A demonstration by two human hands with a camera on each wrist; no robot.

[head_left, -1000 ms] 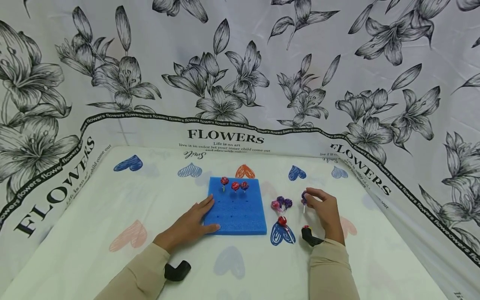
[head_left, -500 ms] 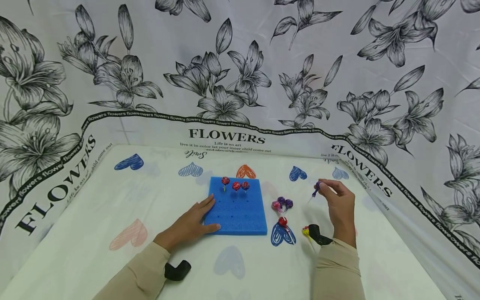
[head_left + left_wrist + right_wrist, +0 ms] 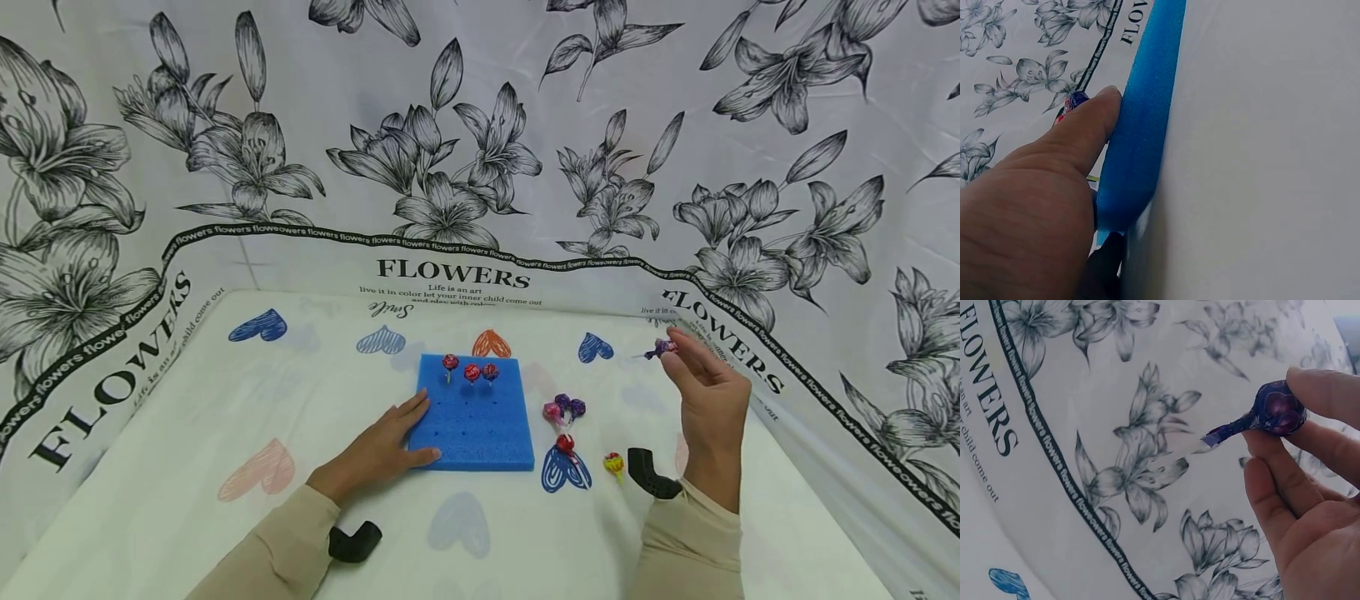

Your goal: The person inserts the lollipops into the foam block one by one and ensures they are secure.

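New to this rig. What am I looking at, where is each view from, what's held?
No machine here: these are a person's bare hands. The wide view comes from a head-worn camera; the two close views come from a camera on each wrist. The left hand touches a blue foam block with three lollipops standing in it. The right hand pinches a purple-wrapped lollipop by its head. On the heart-print cloth lie a pink-and-purple cluster of lollipops, a red one and a yellow one.
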